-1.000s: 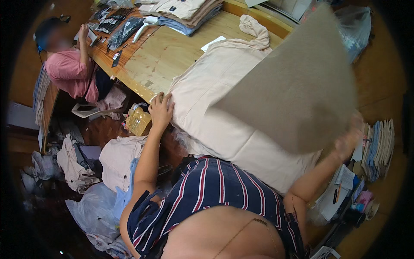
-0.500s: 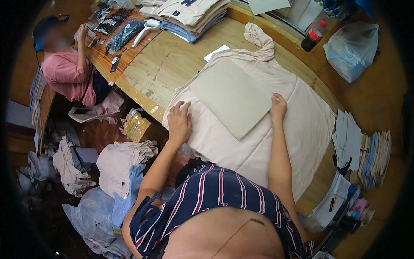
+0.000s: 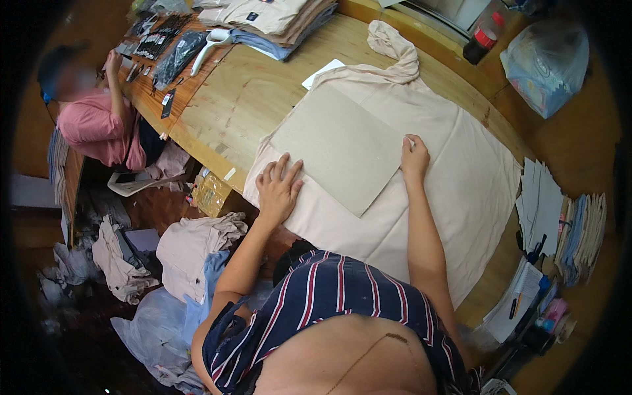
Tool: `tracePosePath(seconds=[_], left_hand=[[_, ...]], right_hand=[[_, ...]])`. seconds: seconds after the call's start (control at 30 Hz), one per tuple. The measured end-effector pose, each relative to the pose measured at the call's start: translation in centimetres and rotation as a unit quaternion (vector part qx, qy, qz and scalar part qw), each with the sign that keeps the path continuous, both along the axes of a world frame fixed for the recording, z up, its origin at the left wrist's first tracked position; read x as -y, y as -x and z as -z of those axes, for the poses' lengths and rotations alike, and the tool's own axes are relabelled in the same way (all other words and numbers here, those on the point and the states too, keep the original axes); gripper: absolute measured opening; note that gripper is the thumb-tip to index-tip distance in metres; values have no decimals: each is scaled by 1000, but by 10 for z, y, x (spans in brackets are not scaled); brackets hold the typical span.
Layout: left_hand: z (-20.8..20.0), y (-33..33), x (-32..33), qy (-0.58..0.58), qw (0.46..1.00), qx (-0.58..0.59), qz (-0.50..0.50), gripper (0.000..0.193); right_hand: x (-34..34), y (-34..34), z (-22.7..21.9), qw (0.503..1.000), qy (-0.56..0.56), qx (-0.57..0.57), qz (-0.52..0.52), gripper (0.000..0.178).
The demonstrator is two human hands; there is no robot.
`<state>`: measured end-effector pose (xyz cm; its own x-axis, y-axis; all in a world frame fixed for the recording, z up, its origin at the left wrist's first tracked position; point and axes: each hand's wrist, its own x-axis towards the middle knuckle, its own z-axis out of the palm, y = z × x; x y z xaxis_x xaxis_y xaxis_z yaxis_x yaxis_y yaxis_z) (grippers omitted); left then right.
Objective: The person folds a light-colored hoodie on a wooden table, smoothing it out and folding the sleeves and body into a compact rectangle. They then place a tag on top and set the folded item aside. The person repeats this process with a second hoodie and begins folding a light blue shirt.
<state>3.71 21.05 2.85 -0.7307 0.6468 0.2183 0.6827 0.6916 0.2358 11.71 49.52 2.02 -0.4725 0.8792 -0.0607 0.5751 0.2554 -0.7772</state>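
A pale pink garment [image 3: 454, 191] lies spread over the wooden table, with a rolled, twisted end at its far side. On top of it rests a flat grey cardboard sheet [image 3: 339, 145], set at a slant. My right hand [image 3: 415, 160] pinches the sheet's right corner between thumb and fingers. Flat on the garment, my left hand [image 3: 278, 191] has its fingers spread, the tips right at the sheet's lower left edge. Whether they press on the board itself is hard to tell.
Folded shirts [image 3: 276, 23] are stacked at the back, beside a white-handled tool [image 3: 209, 49]. A person in pink [image 3: 99, 131] sits at the left. Papers [image 3: 536, 204] and folded cloths [image 3: 582, 227] lie to the right. A cola bottle [image 3: 482, 39] and a plastic bag [image 3: 550, 69] are back right.
The cardboard sheet has slid left over the garment, and my right hand has moved left with it. My left hand's fingertips are now closer to its edge. The whole view has shifted slightly.
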Motion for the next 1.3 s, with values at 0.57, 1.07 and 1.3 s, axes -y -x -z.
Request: tracePosePath(seconds=[0.57,1.07,1.3], left_hand=[[-3,-1,-10,29,1000,-11,4,38],[-8,145,-289,-107,956,-119,245,23],[17,236,-348,-148,928,333,75,32]], right_hand=[[-7,-8,-12,996,-42,66,-52,21],[-274,-192,-32,887,-327,324,-37,22],[-276,-217,-54,890,-272,366,13,22]])
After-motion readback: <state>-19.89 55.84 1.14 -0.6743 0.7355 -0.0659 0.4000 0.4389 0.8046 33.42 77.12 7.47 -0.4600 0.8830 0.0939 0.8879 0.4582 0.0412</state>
